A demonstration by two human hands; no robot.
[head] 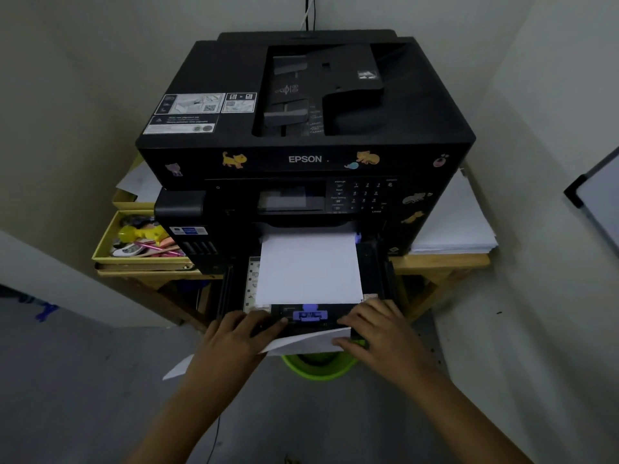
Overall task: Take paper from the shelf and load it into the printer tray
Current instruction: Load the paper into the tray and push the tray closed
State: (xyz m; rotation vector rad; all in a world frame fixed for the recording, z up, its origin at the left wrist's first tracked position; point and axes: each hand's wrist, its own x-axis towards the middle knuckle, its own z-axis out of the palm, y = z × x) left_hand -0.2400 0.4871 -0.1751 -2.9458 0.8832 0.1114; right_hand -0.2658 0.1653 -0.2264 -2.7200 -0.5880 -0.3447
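Observation:
A black Epson printer (301, 128) stands on a wooden table. Its paper tray (376, 262) is pulled out at the front, and a stack of white paper (310, 267) lies in it behind a purple guide (310, 314). My left hand (239, 333) rests on the tray's front left edge with its fingers over the rim. My right hand (371, 329) is at the front right edge, pinching a loose white sheet (301, 343) that runs under both hands toward the lower left.
More white paper (459, 222) is stacked on the wooden table (442, 261) right of the printer. A yellow box of small stationery (140, 242) sits on the left. A green bin (318, 365) stands on the floor below the tray. Walls close in on both sides.

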